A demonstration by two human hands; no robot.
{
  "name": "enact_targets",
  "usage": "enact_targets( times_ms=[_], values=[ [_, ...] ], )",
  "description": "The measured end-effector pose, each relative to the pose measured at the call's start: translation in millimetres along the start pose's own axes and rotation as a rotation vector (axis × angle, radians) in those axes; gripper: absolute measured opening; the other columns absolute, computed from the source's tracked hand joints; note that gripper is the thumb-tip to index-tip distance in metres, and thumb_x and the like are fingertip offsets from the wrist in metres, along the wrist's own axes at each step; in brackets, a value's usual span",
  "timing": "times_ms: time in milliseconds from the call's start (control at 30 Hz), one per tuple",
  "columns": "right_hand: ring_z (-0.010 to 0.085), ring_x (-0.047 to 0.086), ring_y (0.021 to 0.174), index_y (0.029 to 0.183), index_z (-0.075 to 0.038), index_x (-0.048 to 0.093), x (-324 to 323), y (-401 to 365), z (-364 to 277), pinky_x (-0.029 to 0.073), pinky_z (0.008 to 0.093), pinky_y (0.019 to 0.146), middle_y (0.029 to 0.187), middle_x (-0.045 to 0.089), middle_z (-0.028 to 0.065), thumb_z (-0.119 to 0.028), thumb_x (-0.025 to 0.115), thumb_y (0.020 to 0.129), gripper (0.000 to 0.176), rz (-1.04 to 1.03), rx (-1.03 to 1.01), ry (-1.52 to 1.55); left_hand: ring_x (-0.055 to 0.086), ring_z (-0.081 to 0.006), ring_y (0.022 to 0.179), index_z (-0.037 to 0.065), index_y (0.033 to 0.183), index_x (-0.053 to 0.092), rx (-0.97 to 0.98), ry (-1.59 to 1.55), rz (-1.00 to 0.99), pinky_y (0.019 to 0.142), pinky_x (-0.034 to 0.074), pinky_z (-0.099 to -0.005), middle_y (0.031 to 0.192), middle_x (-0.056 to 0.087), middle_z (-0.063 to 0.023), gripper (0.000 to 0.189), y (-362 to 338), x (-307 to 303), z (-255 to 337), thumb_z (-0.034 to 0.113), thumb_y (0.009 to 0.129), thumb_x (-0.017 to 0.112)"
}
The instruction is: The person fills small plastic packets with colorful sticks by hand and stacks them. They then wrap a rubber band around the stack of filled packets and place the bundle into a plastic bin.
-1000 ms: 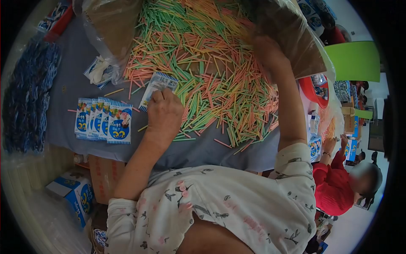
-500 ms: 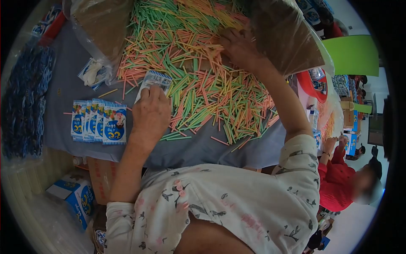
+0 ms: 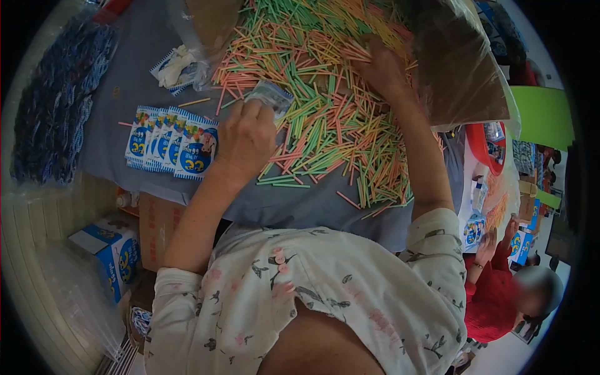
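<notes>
My left hand (image 3: 247,139) is closed on the near end of a small printed sachet (image 3: 271,95), held at the near left edge of a pile of thin pink, green and yellow sticks (image 3: 319,134). My right hand (image 3: 382,70) is in the far right part of that pile, its fingers curled around a few pinkish sticks (image 3: 355,51); the fingertips are partly hidden. Beside my left wrist, several blue-and-white packets (image 3: 196,153) lie overlapped in a row on the grey cloth (image 3: 250,203).
A crumpled white item (image 3: 177,67) lies on a packet at the left. Blue strips in clear plastic (image 3: 59,106) hang farther left. Brown board (image 3: 459,69) under plastic borders the pile. A red basin (image 3: 486,147) and a co-worker in red (image 3: 497,300) are at the right.
The view has shifted, moving the table up and right in the picture. My right hand's fingers have drawn together around sticks. The sachet in my left hand has tilted.
</notes>
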State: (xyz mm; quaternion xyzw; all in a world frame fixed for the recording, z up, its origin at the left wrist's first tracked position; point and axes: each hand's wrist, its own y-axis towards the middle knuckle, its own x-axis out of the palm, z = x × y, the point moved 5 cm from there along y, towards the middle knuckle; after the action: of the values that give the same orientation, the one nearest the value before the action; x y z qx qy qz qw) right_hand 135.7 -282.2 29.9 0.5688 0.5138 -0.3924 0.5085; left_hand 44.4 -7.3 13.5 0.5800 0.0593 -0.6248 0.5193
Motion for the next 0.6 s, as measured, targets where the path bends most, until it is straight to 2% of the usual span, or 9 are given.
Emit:
enact_targets(
  times_ms=[33,100,133,200,300,333,433,567,600],
  values=[
    [0.0352,0.069,0.093,0.125,-0.003,0.051,9,4,6,0.053,0.0479,0.076,0.096,0.069,0.0215,-0.024,0.067,0.087,0.047,0.001,-0.008,0.005,0.06,-0.0314,0.078,0.001,0.083,0.061,0.004,0.0,-0.042,0.066,0.053,-0.039,0.084,0.057,-0.0123,0.009,-4,1,2,0.002,0.074,0.063],
    [0.0259,0.069,0.083,0.117,-0.005,0.059,2,5,4,0.052,0.0425,0.071,0.084,0.069,0.01,-0.033,0.07,0.088,0.042,0.235,-0.246,0.822,0.059,-0.0316,0.08,0.001,0.086,0.062,0.039,-0.001,-0.019,0.066,0.053,-0.0397,0.085,0.058,-0.0127,0.011,-5,0,7,0.002,0.075,0.064],
    [0.0259,0.069,0.083,0.117,-0.005,0.059,-2,2,3,0.052,0.0425,0.071,0.084,0.069,0.01,-0.033,0.07,0.088,0.042,0.24,-0.24,0.821,0.059,-0.0317,0.081,0.0,0.09,0.063,0.081,-0.015,0.004,0.067,0.053,-0.0404,0.087,0.059,-0.0131,0.014,-5,0,12,0.002,0.076,0.064],
    [0.0157,0.06,0.077,0.098,-0.005,0.067,-9,-8,18,0.048,0.0374,0.069,0.077,0.062,0.0004,-0.039,0.07,0.09,0.036,0.308,0.136,1.035,0.058,-0.0316,0.082,-0.001,0.086,0.062,0.061,0.038,0.016,0.069,0.053,-0.0395,0.084,0.057,-0.0125,0.011,-5,4,6,0.002,0.075,0.063],
    [0.0128,0.05,0.073,0.088,-0.005,0.07,43,0,44,0.044,0.0362,0.067,0.074,0.055,-0.001,-0.039,0.066,0.093,0.034,0.136,0.056,0.961,0.057,-0.0319,0.084,-0.002,0.082,0.061,0.045,0.06,0.033,0.07,0.052,-0.0386,0.08,0.056,-0.0118,0.009,1,0,3,0.002,0.074,0.062],
    [0.0142,0.059,0.081,0.097,-0.006,0.072,36,-8,23,0.048,0.0369,0.072,0.084,0.064,0.0014,-0.044,0.06,0.096,0.04,-0.025,0.066,0.807,0.057,-0.0322,0.083,-0.002,0.082,0.061,0.041,0.037,0.028,0.07,0.052,-0.0386,0.08,0.056,-0.0117,0.009,1,-3,3,0.001,0.073,0.062],
    [0.0182,0.064,0.097,0.112,-0.009,0.071,11,-20,-2,0.05,0.0379,0.085,0.098,0.071,0.0048,-0.05,0.054,0.097,0.047,-0.071,0.054,0.883,0.056,-0.0325,0.084,-0.002,0.077,0.061,-0.078,-0.18,0.045,0.07,0.052,-0.0413,0.08,0.056,-0.0123,0.005,3,-8,-10,0.001,0.074,0.062],
    [0.0209,0.06,0.115,0.121,-0.012,0.069,19,-16,16,0.046,0.0392,0.098,0.12,0.067,0.0082,-0.053,0.052,0.097,0.05,-0.013,-0.026,0.916,0.056,-0.0335,0.082,-0.003,0.076,0.061,0.026,-0.029,0.031,0.07,0.051,-0.0438,0.08,0.056,-0.0133,0.005,-4,4,-6,0.001,0.077,0.061],
    [0.0219,0.058,0.118,0.124,-0.014,0.067,38,-15,24,0.045,0.0392,0.1,0.125,0.064,0.0091,-0.054,0.051,0.097,0.051,0.023,-0.147,0.69,0.056,-0.0339,0.08,-0.004,0.075,0.061,0.013,-0.031,-0.004,0.07,0.05,-0.044,0.08,0.056,-0.0135,0.006,-4,4,-2,0.001,0.079,0.061]
  ],
)
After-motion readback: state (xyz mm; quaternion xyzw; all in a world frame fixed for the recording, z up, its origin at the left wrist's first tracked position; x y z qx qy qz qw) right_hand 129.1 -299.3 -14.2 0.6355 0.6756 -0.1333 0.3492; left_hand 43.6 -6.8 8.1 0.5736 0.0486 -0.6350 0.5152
